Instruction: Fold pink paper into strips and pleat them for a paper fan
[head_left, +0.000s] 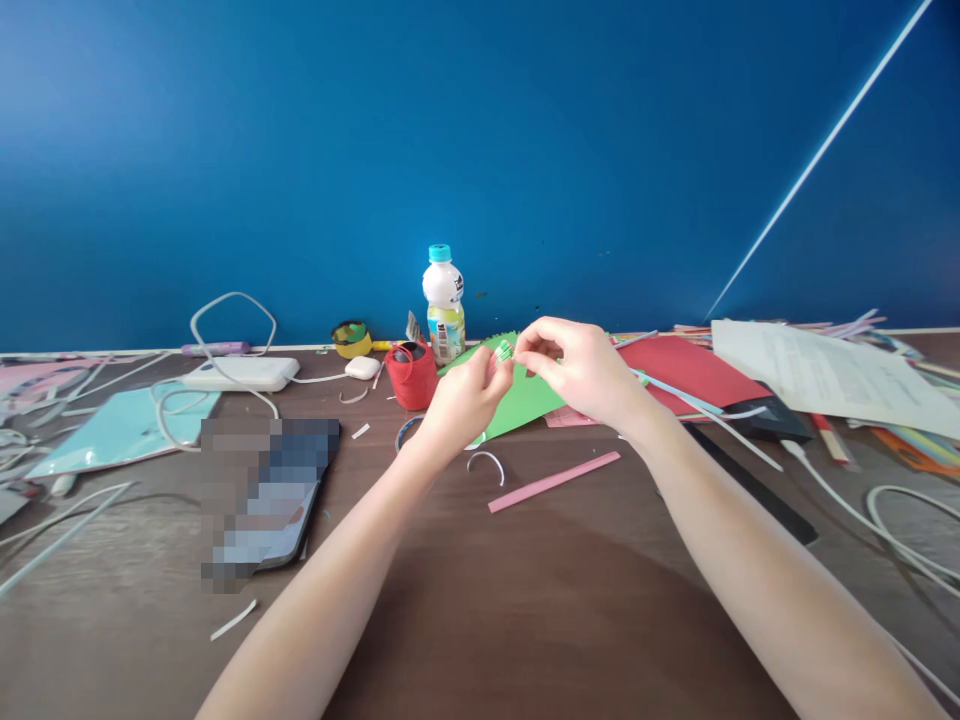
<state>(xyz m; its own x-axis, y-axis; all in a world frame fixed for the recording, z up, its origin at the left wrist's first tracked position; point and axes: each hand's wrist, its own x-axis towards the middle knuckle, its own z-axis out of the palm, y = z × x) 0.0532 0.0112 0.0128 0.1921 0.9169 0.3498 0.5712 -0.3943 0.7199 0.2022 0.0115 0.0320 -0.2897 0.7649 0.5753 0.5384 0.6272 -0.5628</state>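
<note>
A small green-and-white piece [504, 350], seemingly folded or coiled paper, is pinched between the thumb and fingers of my left hand [469, 392]. Close on its right, my right hand [574, 362] has thumb and forefinger pressed together; whatever lies between those tips is too small to make out. Both hands are raised over the desk, in front of a green paper sheet [529, 405] that they partly cover. Below them on the desk lie a pink paper strip [555, 482] and a curled white strip [489, 460].
Behind my left hand stand a red container [412, 378] and a drink bottle [445, 300]. A phone [289, 500], power bank [244, 373] and light-blue packet [131, 428] lie left. Red paper [686, 370], a printed sheet [832, 375] and a white cable [847, 510] lie right.
</note>
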